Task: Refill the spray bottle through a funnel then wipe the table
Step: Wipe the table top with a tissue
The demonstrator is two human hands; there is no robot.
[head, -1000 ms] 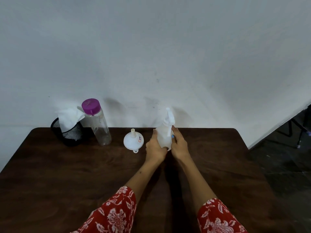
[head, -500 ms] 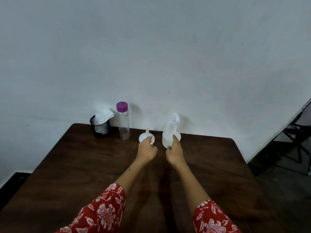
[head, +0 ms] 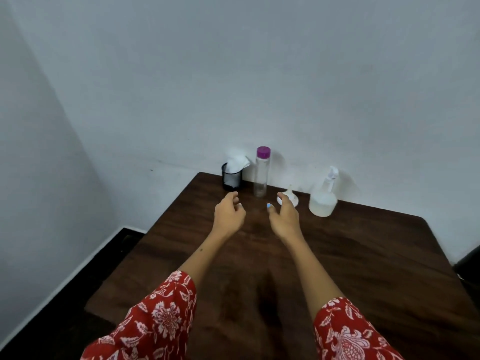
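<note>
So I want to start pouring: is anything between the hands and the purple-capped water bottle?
Nothing visible. The left hand and right hand hover empty on either side of bare table in front of the water bottle. The funnel sits behind the right hand, off that path.

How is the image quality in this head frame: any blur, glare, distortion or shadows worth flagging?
Head view: soft, even light with no glare; wide-angle bending at the dark wooden table edges; slight blur on both hands; faint shadows behind the purple-capped clear bottle and the translucent white spray bottle.
</note>
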